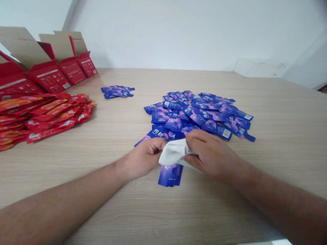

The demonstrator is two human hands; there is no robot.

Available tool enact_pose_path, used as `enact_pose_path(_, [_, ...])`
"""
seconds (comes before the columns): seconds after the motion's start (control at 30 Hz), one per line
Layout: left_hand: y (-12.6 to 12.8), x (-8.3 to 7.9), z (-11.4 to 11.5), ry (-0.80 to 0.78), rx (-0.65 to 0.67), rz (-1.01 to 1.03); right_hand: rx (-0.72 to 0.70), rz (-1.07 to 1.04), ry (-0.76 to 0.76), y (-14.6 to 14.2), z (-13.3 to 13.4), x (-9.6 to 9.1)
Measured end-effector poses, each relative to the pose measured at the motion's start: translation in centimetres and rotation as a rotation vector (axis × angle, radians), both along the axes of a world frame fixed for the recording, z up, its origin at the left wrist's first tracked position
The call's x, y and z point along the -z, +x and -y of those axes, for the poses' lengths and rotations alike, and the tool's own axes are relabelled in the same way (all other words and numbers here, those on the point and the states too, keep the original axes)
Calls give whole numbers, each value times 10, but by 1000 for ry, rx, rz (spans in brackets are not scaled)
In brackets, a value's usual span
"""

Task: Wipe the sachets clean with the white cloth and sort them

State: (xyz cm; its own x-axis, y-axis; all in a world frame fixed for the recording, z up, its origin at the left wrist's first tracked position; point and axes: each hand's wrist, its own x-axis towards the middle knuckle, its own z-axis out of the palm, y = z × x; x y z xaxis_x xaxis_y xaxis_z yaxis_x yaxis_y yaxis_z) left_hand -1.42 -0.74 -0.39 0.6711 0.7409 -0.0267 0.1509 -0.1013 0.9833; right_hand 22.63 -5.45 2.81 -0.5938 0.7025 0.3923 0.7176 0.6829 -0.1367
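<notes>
A crumpled white cloth-like piece point(173, 151) is stretched between my two hands, low over the table. My right hand point(212, 153) is closed around its right end, thumb below and fingers on top. At its left edge, my left hand point(143, 158) is curled, with the fingertips pinched against the white piece and partly hidden behind it. Below the white piece show a few blue-purple sachets point(168, 176), overlapping, their upper parts covered. Just beyond my hands spreads a heap of similar blue sachets point(194, 114) with pink shapes and white lettering.
A smaller group of blue sachets point(117, 91) lies further back, left of the heap. Red-orange packets point(51, 114) are stacked at the left. Behind them stand several red cartons point(49, 80) with raised flaps. A white flat-sided object point(258, 68) is at the back right.
</notes>
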Motion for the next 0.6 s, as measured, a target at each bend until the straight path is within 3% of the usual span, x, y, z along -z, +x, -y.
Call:
enact_pose_path(0.1, [1,-1,0,15,16,9,44,-24,11,0,0,0])
enact_pose_path(0.23, [1,0,2,-50,-6,13,-77,52,-28,-2,4,0])
enact_pose_path(0.4, [2,1,1,-1,-2,32,47,-5,2,1,1,0])
enact_pose_path(0.6, [1,0,2,-58,-15,24,-90,55,-19,-1,3,0])
